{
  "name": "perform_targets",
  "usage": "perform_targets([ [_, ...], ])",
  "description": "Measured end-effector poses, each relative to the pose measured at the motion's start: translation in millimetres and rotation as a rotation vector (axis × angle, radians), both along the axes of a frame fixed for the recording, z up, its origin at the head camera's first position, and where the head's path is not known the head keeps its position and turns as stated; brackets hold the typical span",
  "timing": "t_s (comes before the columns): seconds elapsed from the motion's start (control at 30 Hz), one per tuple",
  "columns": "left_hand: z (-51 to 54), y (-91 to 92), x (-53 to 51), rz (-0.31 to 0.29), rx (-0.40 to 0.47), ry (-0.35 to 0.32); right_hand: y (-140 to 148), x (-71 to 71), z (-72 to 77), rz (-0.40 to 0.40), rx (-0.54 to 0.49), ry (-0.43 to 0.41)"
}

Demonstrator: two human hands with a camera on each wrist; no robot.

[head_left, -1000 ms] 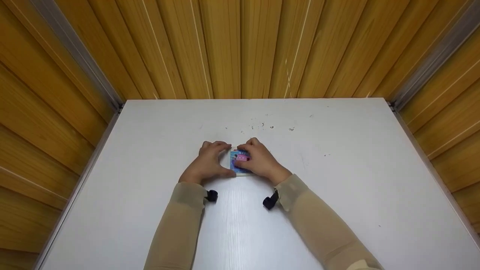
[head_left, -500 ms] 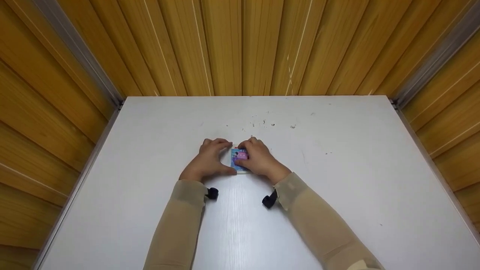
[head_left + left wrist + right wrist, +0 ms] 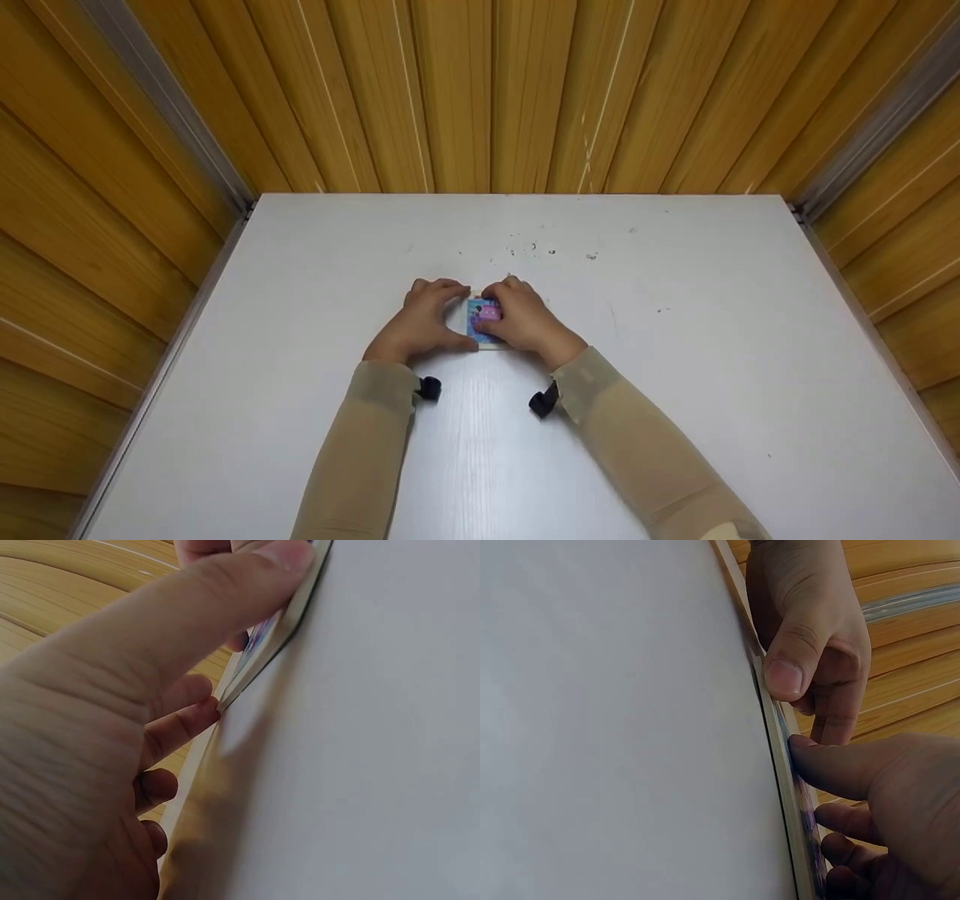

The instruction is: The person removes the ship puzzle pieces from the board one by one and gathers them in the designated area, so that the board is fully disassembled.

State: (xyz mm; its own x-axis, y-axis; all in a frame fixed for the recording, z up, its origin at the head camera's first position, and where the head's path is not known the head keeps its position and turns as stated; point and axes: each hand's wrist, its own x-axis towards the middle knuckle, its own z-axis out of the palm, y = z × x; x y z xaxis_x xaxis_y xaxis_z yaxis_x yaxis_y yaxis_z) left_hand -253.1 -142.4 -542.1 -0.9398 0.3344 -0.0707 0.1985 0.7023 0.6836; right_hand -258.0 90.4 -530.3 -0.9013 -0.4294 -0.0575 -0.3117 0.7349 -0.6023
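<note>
Touching a thin, pale-edged board (image 3: 481,335) — perhaps wooden — left hand (image 3: 420,319), right hand (image 3: 529,321)

Observed on site: a picture board (image 3: 475,331) lies on the tabletop (image 3: 262,420), between the person's two hands. The left hand (image 3: 421,322) spans its left side, thumb at the near corner, fingers at the far one. The right hand (image 3: 531,322) rests over its right part. Behind the tabletop stands a plank wall (image 3: 450,97); side panels (image 3: 82,262) flank it left and right.

No text, label, brand, number or sign can be read here.
</note>
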Motion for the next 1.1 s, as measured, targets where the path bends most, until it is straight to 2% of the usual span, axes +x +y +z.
perform_targets([
  [0.23, -0.9, 1.9, 0.0, -0.001, 0.0, -0.004, 0, -4.4, 5.4, 0.014, -0.001, -0.014],
  [0.3, -0.9, 2.2, 0.5, -0.001, -0.005, -0.004, 0, -9.1, 1.5, 0.021, -0.006, -0.001],
  [0.47, -0.9, 3.1, 1.9, 0.005, -0.011, -0.005, -4, -14.2, 1.9, 0.0, 0.023, -0.061],
  [0.5, -0.9, 3.3, 2.1, 0.004, -0.01, -0.004, -7, -12.1, 7.4, -0.012, 0.036, -0.096],
  [0.63, -0.9, 3.2, 2.9, -0.003, -0.009, -0.004, -10, -12.2, 10.0, -0.034, 0.063, -0.141],
  [0.77, -0.1, 2.1, 2.8, -0.009, -0.006, 0.003, -10, -14.3, 7.8, -0.033, 0.063, -0.137],
  [0.8, 0.2, 1.8, 2.4, -0.01, -0.004, 0.005, -8, -16.9, 2.2, -0.025, 0.06, -0.117],
  [1.0, 1.3, -0.4, 0.2, -0.016, 0.002, 0.009, -8, -22.1, -1.0, -0.02, 0.036, -0.098],
  [1.07, 1.4, -0.1, -0.1, -0.018, -0.006, 0.013, -8, -20.5, 2.1, -0.032, 0.029, -0.11],
  [1.1, 1.4, 0.1, -0.1, -0.018, -0.01, 0.015, -7, -22.8, -2.4, -0.031, 0.02, -0.108],
])
